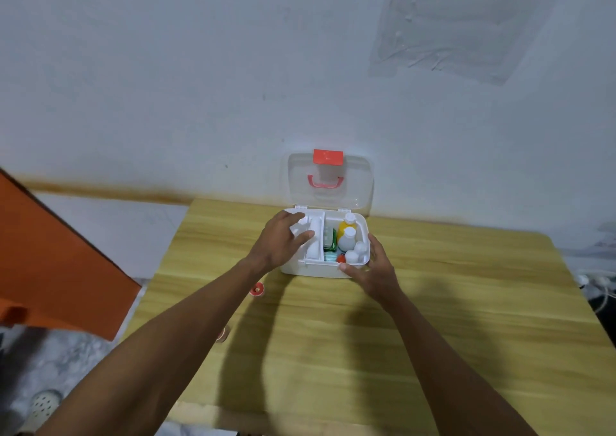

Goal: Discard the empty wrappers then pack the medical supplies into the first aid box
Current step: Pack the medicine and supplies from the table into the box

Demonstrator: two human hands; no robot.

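The white first aid box [310,270] stands at the table's far edge, its clear lid [361,182] with red latch upright against the wall. Its right compartment holds a yellow bottle [344,228], several white bottles [348,239], a green packet [330,241] and a red-capped item [340,258]. My left hand [281,240] reaches into the left compartment, fingers curled around a small white bottle [301,224] beside a white roll [313,247]. My right hand [376,269] grips the box's front right corner, thumb on the front wall.
A small red-and-white round item [257,290] lies on the wooden table [333,352] left of the box; another [222,334] peeks from under my left forearm. An orange panel [50,252] stands at the left. Cables [600,284] lie past the right edge.
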